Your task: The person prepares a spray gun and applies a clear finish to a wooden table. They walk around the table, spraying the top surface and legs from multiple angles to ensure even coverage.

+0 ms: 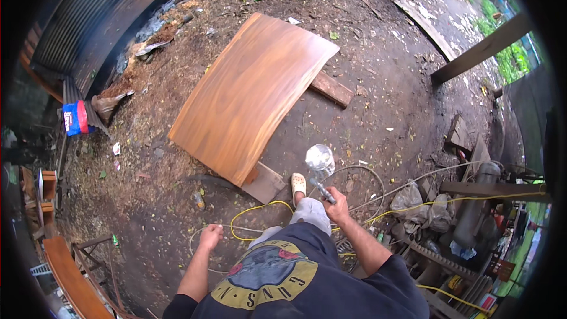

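My right hand [335, 204] grips a metal spray gun [325, 189] with a clear, round cup [320, 159] at its upper end. My left hand [211, 237] is closed on a thin pale hose [239, 228] at the lower left of centre. Ahead of me a glossy wooden slab [242, 94] with a wavy edge lies tilted over a short timber [329, 87] and a board [264, 184] on the dirt. A yellow hose [245, 212] loops by my left hand, and more pale hose coils beside my right.
A corrugated metal sheet [118, 18] stands upper left. Wooden posts [472, 50] rise at the right, above a grey cylinder [481, 201], sacks [407, 207] and clutter. Another varnished board [71, 272] is at the lower left. Leaves and scraps litter the ground.
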The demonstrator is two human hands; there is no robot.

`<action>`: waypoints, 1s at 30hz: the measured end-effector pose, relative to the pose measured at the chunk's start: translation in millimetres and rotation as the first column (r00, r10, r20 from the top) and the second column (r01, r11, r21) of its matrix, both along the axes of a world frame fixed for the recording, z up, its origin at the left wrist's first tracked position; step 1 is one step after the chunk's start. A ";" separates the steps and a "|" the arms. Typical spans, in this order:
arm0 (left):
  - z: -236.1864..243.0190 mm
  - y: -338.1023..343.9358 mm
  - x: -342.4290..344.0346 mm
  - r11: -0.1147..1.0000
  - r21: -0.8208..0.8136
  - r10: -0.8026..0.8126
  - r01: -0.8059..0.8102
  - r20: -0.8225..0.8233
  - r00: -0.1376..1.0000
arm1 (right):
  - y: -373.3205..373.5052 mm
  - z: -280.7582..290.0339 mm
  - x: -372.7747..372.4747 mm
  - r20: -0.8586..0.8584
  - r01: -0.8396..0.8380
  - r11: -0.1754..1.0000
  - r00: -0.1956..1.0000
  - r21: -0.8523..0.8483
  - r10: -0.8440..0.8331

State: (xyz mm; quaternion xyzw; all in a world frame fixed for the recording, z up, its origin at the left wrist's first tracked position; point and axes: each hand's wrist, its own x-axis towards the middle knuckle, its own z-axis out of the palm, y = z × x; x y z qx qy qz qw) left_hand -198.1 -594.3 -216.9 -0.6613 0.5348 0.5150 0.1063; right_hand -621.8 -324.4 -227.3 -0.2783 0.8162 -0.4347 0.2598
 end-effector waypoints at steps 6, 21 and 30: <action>-35.5 26.8 93.9 1.000 -0.002 0.013 -0.013 -0.016 1.000 | 41.2 11.2 111.2 0.009 -0.150 0.989 0.989 -0.014 0.150; -62.7 148.7 292.5 0.980 0.198 -0.033 -0.005 0.189 0.981 | 150.3 13.1 216.8 -0.045 -0.043 0.998 0.998 0.043 0.045; -56.3 121.1 211.4 0.997 0.017 -0.070 0.069 0.061 0.996 | 182.8 10.4 210.2 -0.091 -0.026 1.000 0.996 -0.006 0.025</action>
